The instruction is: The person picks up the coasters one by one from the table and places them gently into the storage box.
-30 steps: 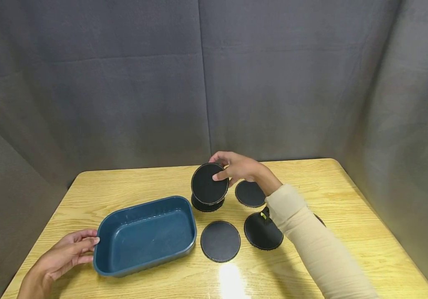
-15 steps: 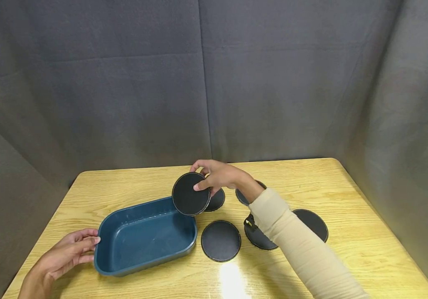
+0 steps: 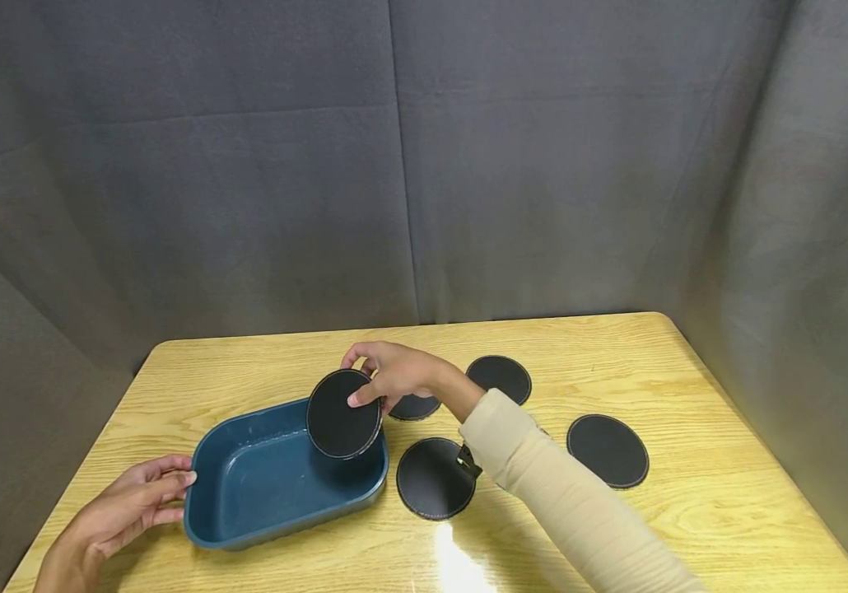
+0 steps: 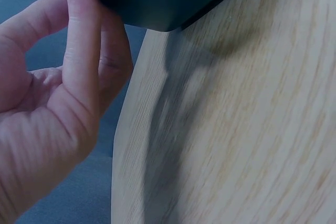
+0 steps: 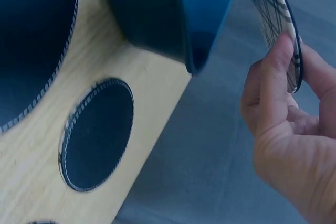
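I have the right hand (image 3: 394, 371) pinching a black coaster (image 3: 337, 427), raised above the two-o'clock corner of the blue tub (image 3: 268, 482) — its pale plaid side faces the right wrist camera. My left hand (image 3: 128, 502) isn't clenched; its loose fingers touch the tub at nine o'clock. Other coasters (image 3: 608, 450) lie flat on the bench (image 3: 705, 494), toward two to three o'clock.

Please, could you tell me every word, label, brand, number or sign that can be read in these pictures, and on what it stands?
There is no readable text in any view.
Blue bin: no lettering on the visible sides.
Disc in the right hand: no letters; one face is black, the other patterned with lines.
Dark item at the right wrist: a tiny yellowish mark, too small to read.
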The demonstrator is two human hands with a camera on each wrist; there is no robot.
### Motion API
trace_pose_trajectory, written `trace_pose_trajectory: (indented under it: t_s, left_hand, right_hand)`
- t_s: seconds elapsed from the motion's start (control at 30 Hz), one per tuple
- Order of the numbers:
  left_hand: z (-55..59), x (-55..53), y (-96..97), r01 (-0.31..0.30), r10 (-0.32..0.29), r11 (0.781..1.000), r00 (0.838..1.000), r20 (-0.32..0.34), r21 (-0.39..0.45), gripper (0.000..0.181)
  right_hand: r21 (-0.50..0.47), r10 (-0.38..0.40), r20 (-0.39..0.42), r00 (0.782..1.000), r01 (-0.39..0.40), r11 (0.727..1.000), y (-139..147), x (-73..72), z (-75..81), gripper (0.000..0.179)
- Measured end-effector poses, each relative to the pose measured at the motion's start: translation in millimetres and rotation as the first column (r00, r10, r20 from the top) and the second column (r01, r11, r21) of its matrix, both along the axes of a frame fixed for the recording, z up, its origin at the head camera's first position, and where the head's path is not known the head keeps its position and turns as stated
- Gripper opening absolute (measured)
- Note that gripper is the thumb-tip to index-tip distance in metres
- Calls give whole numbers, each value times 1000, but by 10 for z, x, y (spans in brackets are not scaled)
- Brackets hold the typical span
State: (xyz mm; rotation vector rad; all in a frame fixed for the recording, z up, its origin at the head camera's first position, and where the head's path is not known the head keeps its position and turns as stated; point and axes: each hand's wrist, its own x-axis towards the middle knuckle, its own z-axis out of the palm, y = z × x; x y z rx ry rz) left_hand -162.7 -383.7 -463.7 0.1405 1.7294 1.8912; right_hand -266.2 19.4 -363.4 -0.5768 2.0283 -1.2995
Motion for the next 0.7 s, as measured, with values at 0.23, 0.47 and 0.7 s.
trace_pose_trajectory:
  t_s: [0.23,0.47,0.7]
  left_hand:
    - [2,9,-11,-3,3,1000,1000,5,-3,17]
    - [-1,8,0,12,-12,1000,1000,1,7,18]
    - [12,10,25,16,-16,1000,1000,8,3,17]
  right_hand:
    - [-8,27,22,999,-27,1000,-190,81,-117,42]
    - [8,34,25,999,-34,999,-324,131,-241,39]
    - [21,26,27,999,-26,999,-391,163,-345,37]
